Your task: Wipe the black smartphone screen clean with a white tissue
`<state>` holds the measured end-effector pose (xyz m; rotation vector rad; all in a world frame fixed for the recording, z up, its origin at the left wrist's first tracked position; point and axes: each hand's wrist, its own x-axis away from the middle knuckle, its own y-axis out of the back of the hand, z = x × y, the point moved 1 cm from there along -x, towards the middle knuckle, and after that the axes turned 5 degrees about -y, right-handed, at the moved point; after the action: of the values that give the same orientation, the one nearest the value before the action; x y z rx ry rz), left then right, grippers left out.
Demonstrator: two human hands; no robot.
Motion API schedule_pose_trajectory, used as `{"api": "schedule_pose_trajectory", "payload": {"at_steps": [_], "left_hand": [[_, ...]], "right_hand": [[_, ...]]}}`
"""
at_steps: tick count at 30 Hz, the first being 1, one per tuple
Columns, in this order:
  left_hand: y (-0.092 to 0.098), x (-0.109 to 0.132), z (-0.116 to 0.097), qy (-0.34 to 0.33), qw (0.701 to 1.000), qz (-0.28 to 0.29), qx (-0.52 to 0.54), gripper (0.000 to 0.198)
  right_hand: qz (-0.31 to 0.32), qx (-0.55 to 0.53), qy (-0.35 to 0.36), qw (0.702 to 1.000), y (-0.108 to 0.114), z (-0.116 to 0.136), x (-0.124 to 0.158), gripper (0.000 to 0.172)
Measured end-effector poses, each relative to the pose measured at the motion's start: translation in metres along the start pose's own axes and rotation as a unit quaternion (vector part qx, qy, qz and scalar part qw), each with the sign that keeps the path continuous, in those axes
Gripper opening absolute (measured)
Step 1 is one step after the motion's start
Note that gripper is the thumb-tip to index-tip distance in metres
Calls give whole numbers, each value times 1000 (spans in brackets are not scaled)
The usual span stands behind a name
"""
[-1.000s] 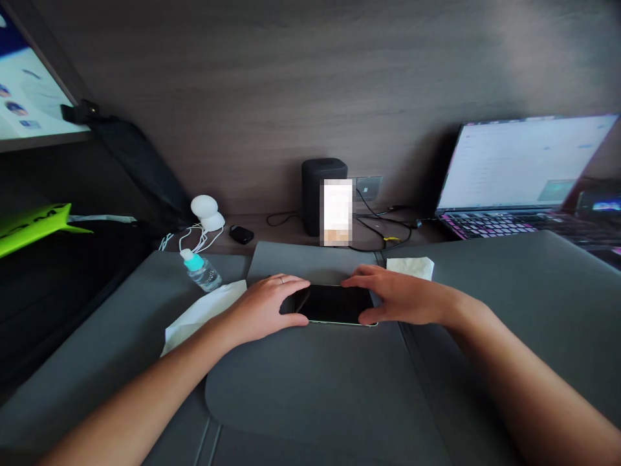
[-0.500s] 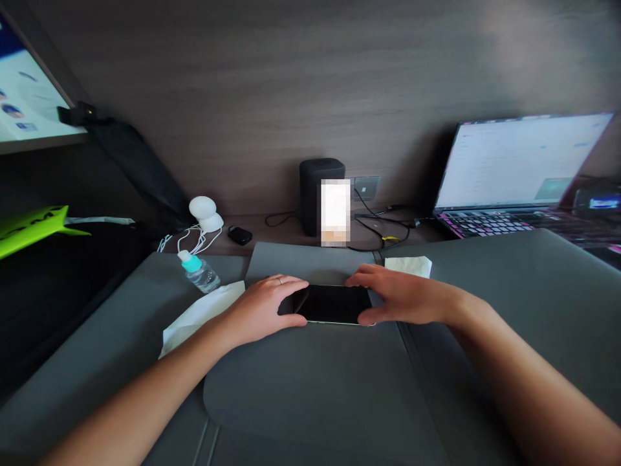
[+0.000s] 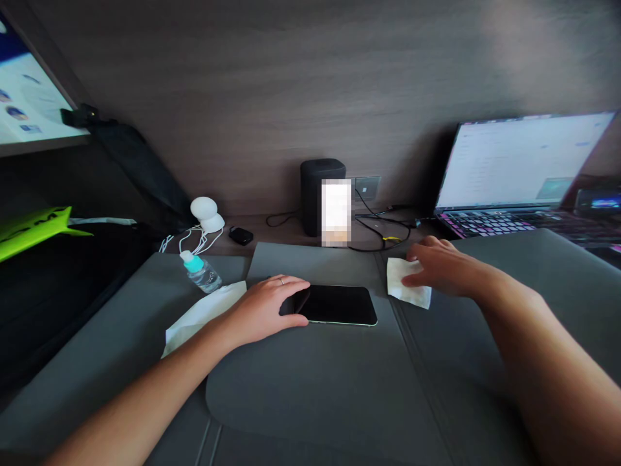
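Observation:
A black-screened smartphone (image 3: 339,305) lies flat on the grey desk mat, its long side running left to right. My left hand (image 3: 272,301), with a ring on one finger, holds the phone's left end between the thumb and fingers. To the right of the phone is a small white wipe (image 3: 407,296), spread on the mat. Over its upper right part is my right hand (image 3: 439,266), thumb and curled fingers apart, fingertips touching or just above it.
A larger white sheet (image 3: 204,317) is partly under my left forearm, near a clear spray bottle (image 3: 204,275). Behind stand a white round device (image 3: 204,212), a black key fob (image 3: 241,235), a black speaker (image 3: 310,194), loose cables (image 3: 383,236) and an open laptop (image 3: 524,165).
My right hand has let go of the phone's right end and moved right, over the white wipe. The left hand and the phone stay in place.

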<state>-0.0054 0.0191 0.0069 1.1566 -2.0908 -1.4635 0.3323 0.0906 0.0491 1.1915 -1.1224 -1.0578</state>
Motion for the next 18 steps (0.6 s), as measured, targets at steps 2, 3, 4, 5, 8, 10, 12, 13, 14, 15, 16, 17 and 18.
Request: {"api": "schedule_pose_trajectory", "payload": {"at_steps": [2,3,4,5,8,10,12,13,14,15,16,17,18], "left_hand": [[0,0,1,-3,1000,-1,-2,52],[-1,0,1,-2,1000,-2,-3,52],[-1,0,1,-2,1000,-3,-3,52],[-1,0,1,-1,1000,-2,-2,52],[-1,-1,1,0,1000,1,2,52],[-1,-1,1,0,1000,0,2,52],[0,-1,0,0,1000,-3,1,52],[0,-1,0,-1,1000,-3,1,52],[0,-1,0,-2,1000,-4,1,52],[0,-1,0,-3,1000,-4,2,52],[1,-1,0,-4,1000,-4,2,51],[1,-1,0,-4,1000,-4,2,51],[1,-1,0,-3,1000,-4,1,51]], "right_hand": [[16,-3,12,1000,0,1,0,20],[28,-7,18,999,0,2,0,17],[41,-12,22,999,0,3,0,16],[51,-18,27,998,1,4,0,17],[49,-36,40,997,3,9,0,25],[30,-51,56,997,4,13,-1,31],[12,-75,79,994,2,15,-2,36],[1,-80,92,993,1,15,-3,37],[-15,-76,100,992,0,14,-4,37],[-36,-62,98,993,0,13,-5,37],[-55,-41,81,994,0,11,-6,38],[-65,-19,52,996,0,10,-6,43],[-62,-2,16,998,1,8,-6,49]]}}
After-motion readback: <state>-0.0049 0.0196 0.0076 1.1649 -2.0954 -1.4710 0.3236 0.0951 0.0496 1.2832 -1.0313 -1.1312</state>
